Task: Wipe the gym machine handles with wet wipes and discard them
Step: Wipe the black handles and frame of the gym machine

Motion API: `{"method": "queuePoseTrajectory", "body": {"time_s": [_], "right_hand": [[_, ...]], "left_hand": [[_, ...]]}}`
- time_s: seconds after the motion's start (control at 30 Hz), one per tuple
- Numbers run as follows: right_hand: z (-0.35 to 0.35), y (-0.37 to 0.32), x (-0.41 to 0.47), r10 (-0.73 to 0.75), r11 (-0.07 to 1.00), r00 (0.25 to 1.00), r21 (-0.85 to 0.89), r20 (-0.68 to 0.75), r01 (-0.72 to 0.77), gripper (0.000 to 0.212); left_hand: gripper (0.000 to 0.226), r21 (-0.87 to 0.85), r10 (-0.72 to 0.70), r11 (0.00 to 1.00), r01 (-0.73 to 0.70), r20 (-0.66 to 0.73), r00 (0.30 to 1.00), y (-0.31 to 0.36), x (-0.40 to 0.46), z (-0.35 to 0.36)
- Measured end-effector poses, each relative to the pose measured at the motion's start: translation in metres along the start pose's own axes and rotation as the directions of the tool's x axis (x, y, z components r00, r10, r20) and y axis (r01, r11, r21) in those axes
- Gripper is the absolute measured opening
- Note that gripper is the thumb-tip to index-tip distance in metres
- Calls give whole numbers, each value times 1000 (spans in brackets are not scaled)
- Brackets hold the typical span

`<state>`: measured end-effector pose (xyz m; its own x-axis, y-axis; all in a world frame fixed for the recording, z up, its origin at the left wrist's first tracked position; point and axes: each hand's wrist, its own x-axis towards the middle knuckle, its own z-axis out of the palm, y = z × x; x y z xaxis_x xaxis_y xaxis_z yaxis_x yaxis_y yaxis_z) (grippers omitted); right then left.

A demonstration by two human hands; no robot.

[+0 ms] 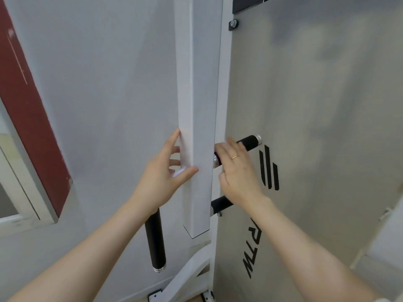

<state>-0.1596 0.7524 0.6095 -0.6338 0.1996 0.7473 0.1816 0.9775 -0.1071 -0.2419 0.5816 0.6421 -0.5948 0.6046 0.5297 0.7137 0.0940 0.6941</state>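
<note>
Left hand: my left hand lies against the white square post, thumb on its front edge, fingers spread along its left face; a bit of white wet wipe shows between thumb and fingers, pinched lightly against the post rather than balled up; I judge this hand is there to steady me and keep the wipe ready.
Right hand: my right hand, a gold ring on one finger, reaches past the post to the upper black handle; the fingers lie nearly straight over the grip and are blurred; I cannot tell whether a second wipe sits under the palm.
Handles: the upper handle sticks out to the right, its chrome end cap bare; a second black handle juts out just below my right wrist; a third black handle hangs down left of the post, under my left forearm.
Step in hand: by my judgement, the upper right handle is being dealt with; the other two are yet to be reached.
Surroundings: a grey panel with black lettering stands behind the right handles; a pale wall and a dark red window frame are to the left.
Containers: no wipe packet and no bin is in view, so where the used wipe goes I cannot say.
</note>
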Motion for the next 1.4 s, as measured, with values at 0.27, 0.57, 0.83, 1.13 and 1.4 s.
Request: {"method": "queuePoseTrajectory", "body": {"time_s": [0.27, 0.57, 0.83, 1.13, 1.4], "right_hand": [[5, 17, 12, 114, 982, 988, 161, -109, -96, 45], [8, 30, 11, 243, 966, 942, 147, -232, -213, 54], [-1, 54, 10, 325, 945, 922, 116, -213, -306, 62], [-12, 0, 11, 825, 36, 465, 792, 321, -610, 54], [-30, 1, 13, 519, -627, 545, 727, 658, -281, 41]], "left_hand": [[99, 115, 2, 993, -12, 94, 996, -5, 2, -2], [99, 138, -7, 990, -10, 121, 993, -11, 2, -3], [98, 166, -4, 986, -15, 114, 994, -10, -2, -4], [97, 196, 1, 980, -22, 106, 994, -13, 0, -3], [97, 208, 1, 978, -20, 94, 996, -13, 2, -3]]}}
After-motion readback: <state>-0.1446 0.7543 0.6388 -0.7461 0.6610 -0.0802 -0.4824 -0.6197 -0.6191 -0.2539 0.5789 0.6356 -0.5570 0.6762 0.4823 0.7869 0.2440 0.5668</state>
